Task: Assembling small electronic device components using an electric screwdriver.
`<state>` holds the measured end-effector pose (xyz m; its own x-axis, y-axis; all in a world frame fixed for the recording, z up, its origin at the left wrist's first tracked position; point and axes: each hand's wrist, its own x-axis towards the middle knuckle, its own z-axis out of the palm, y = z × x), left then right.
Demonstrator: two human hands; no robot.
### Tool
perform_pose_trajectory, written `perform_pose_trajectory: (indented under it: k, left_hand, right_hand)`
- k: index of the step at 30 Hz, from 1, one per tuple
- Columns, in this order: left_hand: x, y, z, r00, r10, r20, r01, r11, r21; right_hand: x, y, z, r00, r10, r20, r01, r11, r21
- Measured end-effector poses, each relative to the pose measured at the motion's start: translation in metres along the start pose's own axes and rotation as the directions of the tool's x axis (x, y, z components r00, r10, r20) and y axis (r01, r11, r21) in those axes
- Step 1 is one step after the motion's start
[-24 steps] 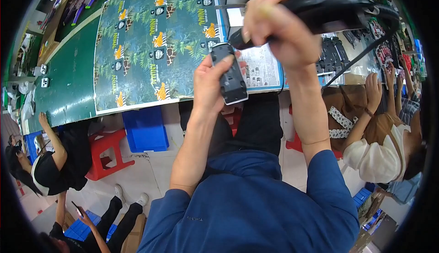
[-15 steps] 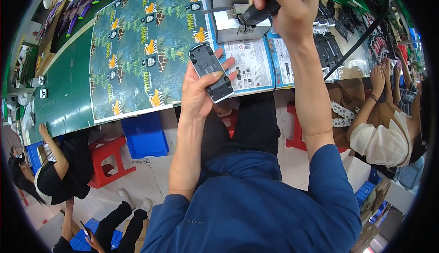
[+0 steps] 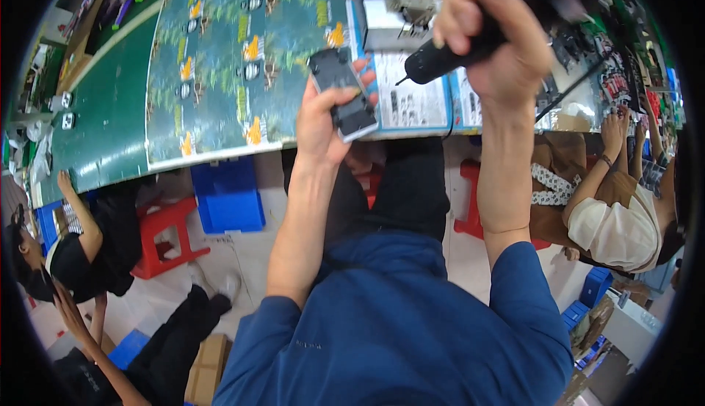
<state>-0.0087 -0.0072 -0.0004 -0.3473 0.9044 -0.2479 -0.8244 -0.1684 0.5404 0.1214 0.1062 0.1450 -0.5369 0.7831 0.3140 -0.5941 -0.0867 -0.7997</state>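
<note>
Black screwdriver (image 3: pixel 439 59), leftward-pointing, long axis aslant

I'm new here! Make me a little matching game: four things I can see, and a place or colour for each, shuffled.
Things:
1. Black power screwdriver
2. Dark flat part
3. Animal-patterned sheet
4. Stool at picture left

Places or colours:
A. On the green table
B. Red
C. In the left hand
D. In the right hand

Pairs: 1-D, 2-C, 3-A, 4-B
</note>
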Motion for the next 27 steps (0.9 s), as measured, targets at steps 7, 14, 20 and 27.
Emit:
perform_pose_trajectory:
  k: [7, 14, 20, 27]
  left_hand:
    - [0.007, -0.001, -0.001, 0.999, 0.014, 0.035, -0.011, 0.995, -0.102]
    - [0.010, -0.001, -0.005, 0.999, -0.034, 0.034, 0.038, 0.993, -0.114]
    - [0.014, -0.004, -0.010, 0.998, -0.057, 0.040, 0.062, 0.989, -0.135]
    - [0.003, 0.009, 0.013, 0.996, -0.085, 0.040, 0.089, 0.991, -0.098]
  right_hand:
    - [-0.025, 0.017, -0.004, 0.894, -0.144, 0.424, 0.162, 0.987, -0.008]
    - [-0.028, 0.031, -0.003, 0.918, -0.119, 0.379, 0.143, 0.989, -0.034]
    - [-0.027, 0.039, 0.007, 0.937, -0.098, 0.336, 0.121, 0.991, -0.051]
    - [-0.016, 0.048, 0.006, 0.878, -0.035, 0.477, 0.042, 0.999, -0.004]
